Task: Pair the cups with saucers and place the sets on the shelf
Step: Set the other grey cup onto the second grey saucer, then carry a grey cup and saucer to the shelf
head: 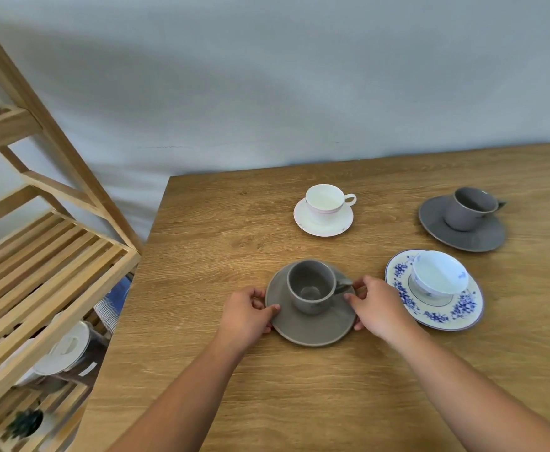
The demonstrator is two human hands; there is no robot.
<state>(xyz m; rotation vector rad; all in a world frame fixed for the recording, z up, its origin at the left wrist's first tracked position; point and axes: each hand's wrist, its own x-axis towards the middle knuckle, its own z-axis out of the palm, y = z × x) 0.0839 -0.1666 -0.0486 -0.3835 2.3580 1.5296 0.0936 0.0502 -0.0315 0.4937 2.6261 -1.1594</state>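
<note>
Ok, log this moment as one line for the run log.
stage: lifting first set | left hand + right hand: gripping taupe saucer rim, taupe cup on it | slatted shelf: no sets

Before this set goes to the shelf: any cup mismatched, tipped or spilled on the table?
Nothing stands out. All four cups sit upright on matching saucers; both hands, left hand and right hand, grip the near grey saucer.

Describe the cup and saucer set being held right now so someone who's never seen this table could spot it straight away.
On the wooden table beside the slatted shelf, it is the set nearest the person: a grey cup on a grey saucer, gripped at both edges by the left hand and right hand. The other grey set sits untouched at the far right.
</note>
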